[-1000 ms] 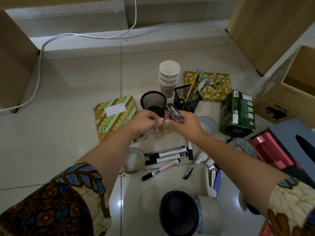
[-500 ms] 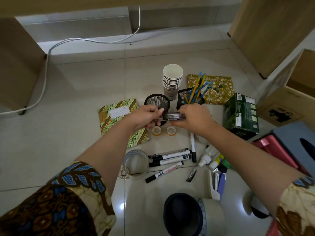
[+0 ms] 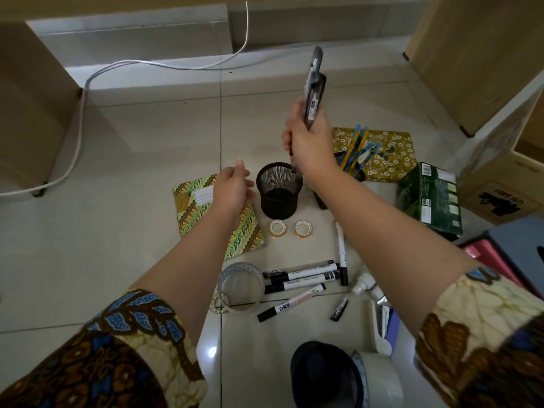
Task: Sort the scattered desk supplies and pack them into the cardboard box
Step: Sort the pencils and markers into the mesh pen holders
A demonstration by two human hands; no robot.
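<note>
My right hand (image 3: 309, 142) is raised and shut on a bunch of pens (image 3: 314, 92), held upright above the round black mesh pen cup (image 3: 278, 191); their lower tips reach the cup's rim. My left hand (image 3: 232, 187) is open, holding nothing, just left of the cup over the green patterned notebook (image 3: 215, 213). A second mesh holder with blue and yellow pens (image 3: 357, 154) stands behind my right arm. Black and white markers (image 3: 300, 278) lie on the tile floor near me. The cardboard box (image 3: 506, 184) stands open at the right edge.
Two small tape rolls (image 3: 290, 228) lie before the cup. A large clear tape roll (image 3: 240, 287), a green carton (image 3: 428, 198), a yellow floral notebook (image 3: 391, 154), glue bottles (image 3: 365, 285), a black roll (image 3: 323, 375) and a white cable (image 3: 79, 136) are around.
My right hand lifted the pens from level to upright above the mesh cup. My left hand let go of them and opened to the left.
</note>
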